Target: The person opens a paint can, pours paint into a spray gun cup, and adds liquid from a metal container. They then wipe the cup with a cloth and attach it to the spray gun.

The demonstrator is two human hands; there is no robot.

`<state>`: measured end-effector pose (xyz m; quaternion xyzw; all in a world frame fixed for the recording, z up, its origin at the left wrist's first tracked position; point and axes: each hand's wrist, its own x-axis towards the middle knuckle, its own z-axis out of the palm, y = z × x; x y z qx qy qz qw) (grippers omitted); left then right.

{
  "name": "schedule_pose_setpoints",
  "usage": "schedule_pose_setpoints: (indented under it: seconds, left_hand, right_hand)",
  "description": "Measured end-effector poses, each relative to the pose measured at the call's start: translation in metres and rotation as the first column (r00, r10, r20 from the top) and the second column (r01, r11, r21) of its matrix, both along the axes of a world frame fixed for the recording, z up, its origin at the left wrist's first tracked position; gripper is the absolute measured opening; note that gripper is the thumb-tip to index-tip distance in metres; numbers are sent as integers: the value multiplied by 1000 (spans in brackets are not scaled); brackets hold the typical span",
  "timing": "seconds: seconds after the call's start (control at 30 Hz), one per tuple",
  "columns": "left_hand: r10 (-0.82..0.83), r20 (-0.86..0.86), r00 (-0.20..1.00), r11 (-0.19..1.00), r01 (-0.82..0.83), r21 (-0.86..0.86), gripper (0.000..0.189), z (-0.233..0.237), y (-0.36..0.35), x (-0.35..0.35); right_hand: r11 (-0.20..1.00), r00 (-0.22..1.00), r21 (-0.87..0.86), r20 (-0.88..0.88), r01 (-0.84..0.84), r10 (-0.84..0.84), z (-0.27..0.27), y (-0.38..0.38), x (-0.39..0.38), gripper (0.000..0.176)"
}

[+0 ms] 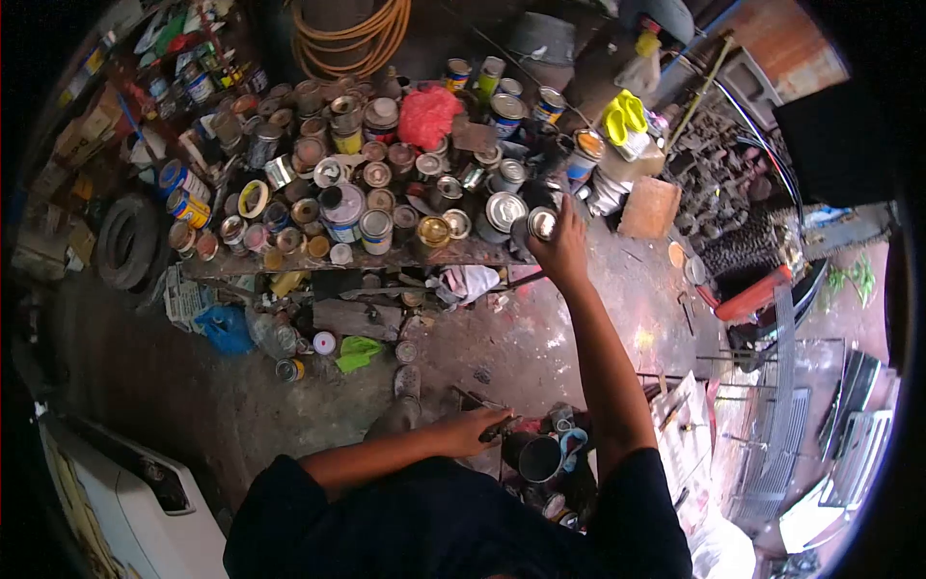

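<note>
My right hand point(562, 243) reaches to the right end of a crowded bench, its fingers round a small paint can point(541, 225) with a pale lid. Beside that can stands a larger paint can point(505, 210) with a silver lid. Close to my body, my left hand point(471, 432) is closed round a dark object point(496, 427), too hidden to name. Just right of it is a dark open container point(533, 456), with a light blue item point(574, 446) next to it.
Many paint cans, a red plastic bag point(427, 118) and a yellow tape roll point(253, 199) crowd the bench point(212, 268). A tyre point(122, 243) leans at left. On the floor lie a blue bag point(224, 330) and a green cloth point(358, 353). A white car panel point(145, 511) is at lower left.
</note>
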<state>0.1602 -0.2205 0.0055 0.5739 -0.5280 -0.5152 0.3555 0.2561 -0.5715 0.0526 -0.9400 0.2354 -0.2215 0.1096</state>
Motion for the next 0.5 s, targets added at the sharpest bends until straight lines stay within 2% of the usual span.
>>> schedule_pose_setpoints:
  seconds: [0.07, 0.1, 0.17, 0.2, 0.23, 0.33, 0.37, 0.43, 0.47, 0.5]
  left_hand:
    - [88, 8, 996, 994, -89, 64, 77, 2, 13, 18]
    - [115, 24, 993, 987, -117, 114, 77, 1, 19, 27]
    - [160, 54, 986, 963, -168, 213, 79, -1, 30, 42]
    - [208, 69, 976, 959, -217, 181, 79, -8, 37, 44]
    - [255, 83, 963, 953, -265, 148, 80, -18, 43, 45]
    - [346, 92, 934, 933, -353, 72, 80, -32, 49, 55]
    - [367, 87, 926, 927, -372, 52, 80, -33, 48, 58]
    - [368, 32, 929, 921, -369, 125, 82, -26, 45, 66]
    - [369, 8, 929, 917, -366, 161, 83, -22, 43, 71]
    - [364, 15, 931, 916, -361, 174, 83, -20, 41, 74]
  right_hand:
    - [998, 998, 36, -23, 56, -56, -20, -1, 41, 111]
    - [991, 987, 49, -101, 128, -123, -23, 0, 57, 112]
    - [994, 985, 41, -142, 105, -98, -49, -16, 75, 115]
    - [995, 980, 36, -182, 91, -83, -57, -17, 80, 117]
    - [990, 973, 116, -226, 75, -48, -52, -12, 82, 120]
    - [960, 999, 277, -45, 33, -22, -57, -3, 77, 125]
    - [962, 994, 266, 106, -60, 32, -75, -11, 73, 129]
    - [800, 948, 600, 252, 5, -195, -112, -16, 63, 124]
    - [653, 884, 757, 321, -24, -340, -127, -16, 57, 121]
    - [387, 846, 922, 223, -21, -485, -116, -4, 51, 109]
